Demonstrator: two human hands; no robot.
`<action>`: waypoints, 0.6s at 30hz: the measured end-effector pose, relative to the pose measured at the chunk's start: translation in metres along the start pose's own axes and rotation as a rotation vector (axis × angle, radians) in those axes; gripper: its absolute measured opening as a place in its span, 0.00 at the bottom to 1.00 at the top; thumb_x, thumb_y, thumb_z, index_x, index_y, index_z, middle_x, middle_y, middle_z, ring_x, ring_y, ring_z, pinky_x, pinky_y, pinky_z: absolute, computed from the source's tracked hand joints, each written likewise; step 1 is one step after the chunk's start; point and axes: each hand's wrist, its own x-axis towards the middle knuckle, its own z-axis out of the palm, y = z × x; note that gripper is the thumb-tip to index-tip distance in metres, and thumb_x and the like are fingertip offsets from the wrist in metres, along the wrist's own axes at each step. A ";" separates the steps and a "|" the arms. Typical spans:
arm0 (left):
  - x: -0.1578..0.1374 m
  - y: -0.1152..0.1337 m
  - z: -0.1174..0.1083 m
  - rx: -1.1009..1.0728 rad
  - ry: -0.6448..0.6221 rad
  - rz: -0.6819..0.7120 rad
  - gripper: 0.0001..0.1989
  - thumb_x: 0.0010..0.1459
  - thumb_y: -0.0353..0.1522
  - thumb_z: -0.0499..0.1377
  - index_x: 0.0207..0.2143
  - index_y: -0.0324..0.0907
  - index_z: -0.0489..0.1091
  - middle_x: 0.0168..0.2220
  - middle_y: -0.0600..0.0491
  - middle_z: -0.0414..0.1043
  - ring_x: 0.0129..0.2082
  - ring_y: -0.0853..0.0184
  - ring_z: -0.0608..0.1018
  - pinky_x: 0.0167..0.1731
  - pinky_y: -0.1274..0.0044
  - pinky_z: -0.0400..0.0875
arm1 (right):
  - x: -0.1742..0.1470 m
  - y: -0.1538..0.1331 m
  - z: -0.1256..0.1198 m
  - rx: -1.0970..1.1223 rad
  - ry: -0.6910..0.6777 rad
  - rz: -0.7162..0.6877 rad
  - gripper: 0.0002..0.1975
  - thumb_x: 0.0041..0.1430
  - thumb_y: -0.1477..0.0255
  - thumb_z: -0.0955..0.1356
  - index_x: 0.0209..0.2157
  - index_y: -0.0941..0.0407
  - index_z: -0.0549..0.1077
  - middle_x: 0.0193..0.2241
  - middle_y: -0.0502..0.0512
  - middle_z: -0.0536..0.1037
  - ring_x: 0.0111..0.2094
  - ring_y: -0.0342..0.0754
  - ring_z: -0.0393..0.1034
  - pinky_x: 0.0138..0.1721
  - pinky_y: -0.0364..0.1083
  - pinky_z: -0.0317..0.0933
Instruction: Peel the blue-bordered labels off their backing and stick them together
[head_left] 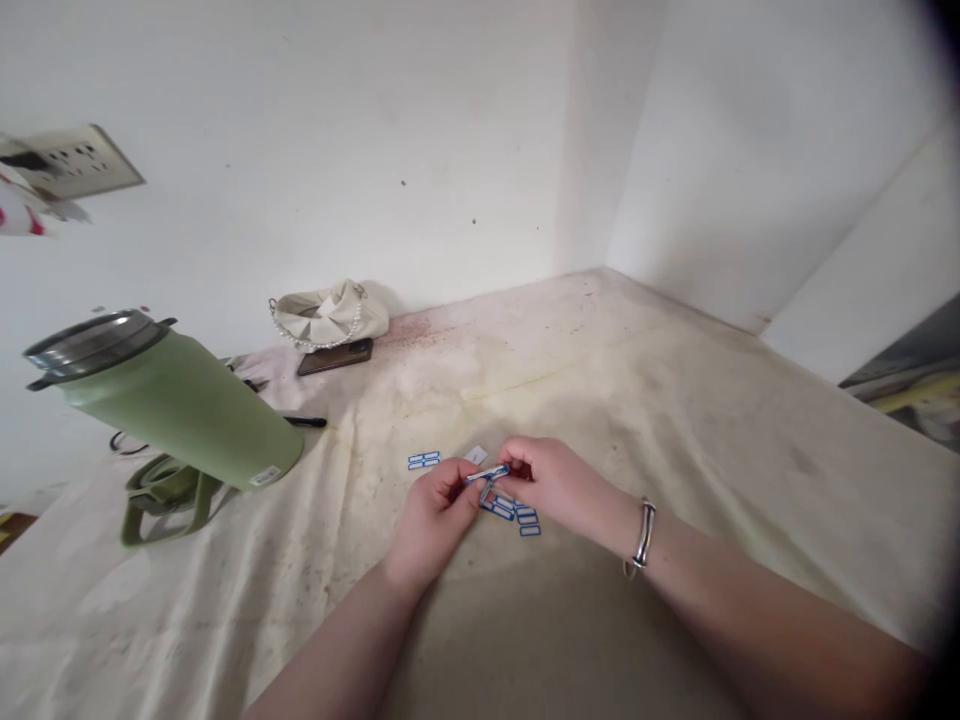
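Observation:
Between my two hands is a small folded strip of blue-bordered white labels [487,474]. My left hand [435,515] pinches its left end with thumb and forefinger. At its right end, the fingers of my right hand [551,480] are closed on it; a silver bangle [643,538] circles that wrist. Just below my fingers lie more blue-bordered labels [527,518] on the cloth. A separate label piece [424,460] lies flat to the left, beyond my left hand. A small white slip [475,455] shows behind the held strip, partly hidden.
A green tumbler [184,410] stands at the left, beside its green handled lid [169,495]. Farther back are a black pen [306,421], a dark phone [335,357] and a cream handbag [330,315] against the wall. A wrinkled beige cloth [300,600] covers the table.

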 end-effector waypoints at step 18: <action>0.004 -0.004 -0.001 -0.060 0.429 -0.155 0.11 0.54 0.40 0.57 0.34 0.42 0.68 0.27 0.55 0.73 0.22 0.72 0.69 0.23 0.82 0.62 | -0.013 -0.003 0.008 -0.416 -0.065 -0.139 0.07 0.46 0.73 0.72 0.29 0.59 0.71 0.33 0.57 0.71 0.38 0.51 0.64 0.38 0.45 0.59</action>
